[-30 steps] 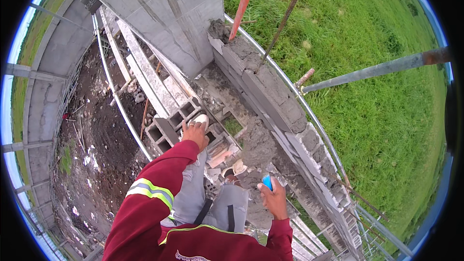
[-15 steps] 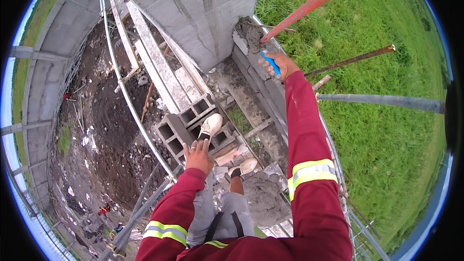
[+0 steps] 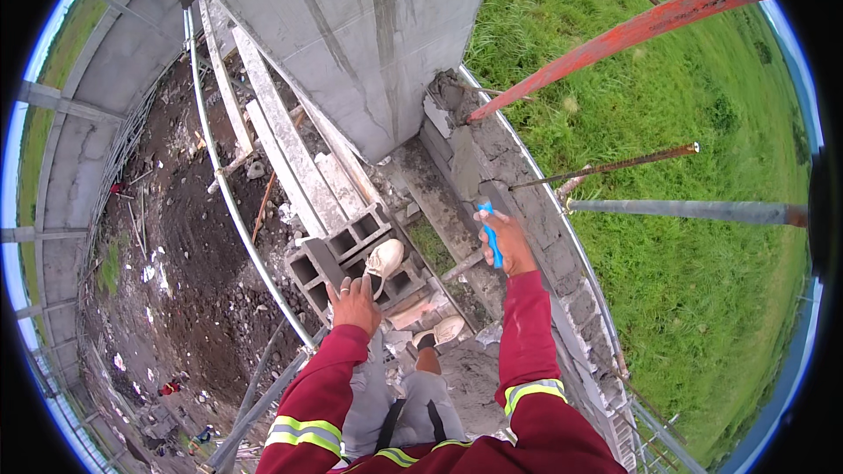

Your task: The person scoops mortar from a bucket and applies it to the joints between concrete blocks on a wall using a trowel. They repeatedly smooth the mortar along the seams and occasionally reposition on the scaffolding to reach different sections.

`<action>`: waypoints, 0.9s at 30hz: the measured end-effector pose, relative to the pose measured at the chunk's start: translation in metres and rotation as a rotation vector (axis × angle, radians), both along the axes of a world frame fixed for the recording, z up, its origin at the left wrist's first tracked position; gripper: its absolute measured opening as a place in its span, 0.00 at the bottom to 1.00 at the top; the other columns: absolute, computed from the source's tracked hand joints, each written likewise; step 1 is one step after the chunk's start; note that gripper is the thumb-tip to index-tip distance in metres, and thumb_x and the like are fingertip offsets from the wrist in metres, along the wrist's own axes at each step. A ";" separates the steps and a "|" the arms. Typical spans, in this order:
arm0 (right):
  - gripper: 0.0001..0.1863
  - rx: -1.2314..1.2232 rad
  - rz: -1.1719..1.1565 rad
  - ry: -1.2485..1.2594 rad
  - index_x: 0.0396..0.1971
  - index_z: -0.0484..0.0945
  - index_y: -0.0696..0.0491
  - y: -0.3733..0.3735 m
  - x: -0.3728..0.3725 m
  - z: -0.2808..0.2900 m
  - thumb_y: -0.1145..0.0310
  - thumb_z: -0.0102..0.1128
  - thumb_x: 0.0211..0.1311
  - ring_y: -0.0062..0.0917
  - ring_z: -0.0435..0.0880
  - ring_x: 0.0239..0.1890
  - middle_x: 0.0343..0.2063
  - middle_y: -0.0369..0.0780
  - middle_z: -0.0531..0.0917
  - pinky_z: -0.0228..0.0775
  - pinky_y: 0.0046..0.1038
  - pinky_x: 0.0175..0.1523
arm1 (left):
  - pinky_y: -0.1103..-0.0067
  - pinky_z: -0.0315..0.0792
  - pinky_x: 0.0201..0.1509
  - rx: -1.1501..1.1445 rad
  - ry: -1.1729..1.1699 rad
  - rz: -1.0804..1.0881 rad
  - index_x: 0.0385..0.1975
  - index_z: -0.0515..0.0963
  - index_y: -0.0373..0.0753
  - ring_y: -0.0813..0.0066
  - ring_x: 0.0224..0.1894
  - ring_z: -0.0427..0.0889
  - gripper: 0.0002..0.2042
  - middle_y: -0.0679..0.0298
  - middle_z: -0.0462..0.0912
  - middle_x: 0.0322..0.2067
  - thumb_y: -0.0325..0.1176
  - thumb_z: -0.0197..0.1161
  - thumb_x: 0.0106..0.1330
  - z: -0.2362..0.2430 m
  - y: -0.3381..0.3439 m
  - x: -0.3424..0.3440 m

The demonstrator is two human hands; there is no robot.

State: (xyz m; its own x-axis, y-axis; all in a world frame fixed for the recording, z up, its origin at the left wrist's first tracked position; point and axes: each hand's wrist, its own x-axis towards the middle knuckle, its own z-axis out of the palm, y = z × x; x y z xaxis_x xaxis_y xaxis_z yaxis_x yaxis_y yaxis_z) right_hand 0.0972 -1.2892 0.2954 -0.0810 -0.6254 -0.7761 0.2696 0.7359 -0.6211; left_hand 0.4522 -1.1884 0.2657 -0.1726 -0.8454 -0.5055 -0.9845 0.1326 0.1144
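Observation:
My right hand [image 3: 505,241] is closed round the blue handle of a trowel [image 3: 492,235]. Its grey blade is hard to tell from the mortar around it. The hand is beside the inner edge of a low block wall [image 3: 527,211], whose top carries rough grey mortar [image 3: 450,98] towards the column. My left hand [image 3: 355,305] has its fingers spread and holds nothing. It appears over my bent knee, in front of the stacked hollow concrete blocks [image 3: 312,268]. One of my shoes [image 3: 385,259] stands on those blocks.
A large concrete column [image 3: 351,35] rises ahead. An orange-red pole [image 3: 615,44], a rusty rebar [image 3: 615,165] and a grey pipe [image 3: 685,211] jut out on the right. Long planks [image 3: 285,136] lie left. A mortar heap [image 3: 470,386] is by my feet; a curved pipe [image 3: 230,180] borders the dirt drop.
My right hand has come back towards me along the wall with the trowel, from the mortar by the column. My left hand has barely moved.

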 end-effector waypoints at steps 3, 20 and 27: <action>0.14 0.035 -0.104 0.143 0.44 0.79 0.50 0.033 0.018 -0.002 0.54 0.62 0.74 0.18 0.72 0.12 0.21 0.33 0.75 0.63 0.25 0.15 | 0.40 0.41 0.81 0.055 -0.007 0.026 0.76 0.64 0.40 0.53 0.77 0.63 0.38 0.56 0.75 0.68 0.43 0.64 0.65 -0.003 -0.004 0.001; 0.10 -0.207 -0.234 0.746 0.38 0.78 0.56 0.290 0.006 -0.074 0.66 0.67 0.68 0.17 0.71 0.15 0.18 0.33 0.76 0.64 0.28 0.22 | 0.39 0.42 0.81 0.014 -0.134 -0.214 0.67 0.73 0.43 0.55 0.73 0.70 0.29 0.58 0.78 0.64 0.41 0.62 0.64 -0.014 -0.017 -0.039; 0.13 -0.048 -0.408 0.700 0.41 0.80 0.59 0.411 0.005 -0.038 0.65 0.66 0.66 0.32 0.79 0.28 0.26 0.44 0.81 0.70 0.36 0.37 | 0.38 0.43 0.80 -0.024 -0.217 -0.385 0.68 0.72 0.47 0.57 0.67 0.76 0.30 0.60 0.80 0.60 0.40 0.65 0.62 -0.032 -0.019 -0.073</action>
State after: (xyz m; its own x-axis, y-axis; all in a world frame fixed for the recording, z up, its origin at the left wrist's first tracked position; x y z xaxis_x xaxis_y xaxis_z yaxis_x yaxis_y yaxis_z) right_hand 0.1020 -0.8784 0.2576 -0.7668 -0.4727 -0.4343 0.0483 0.6321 -0.7734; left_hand 0.3788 -1.2074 0.2340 -0.3693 -0.7520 -0.5460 -0.8638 0.4945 -0.0969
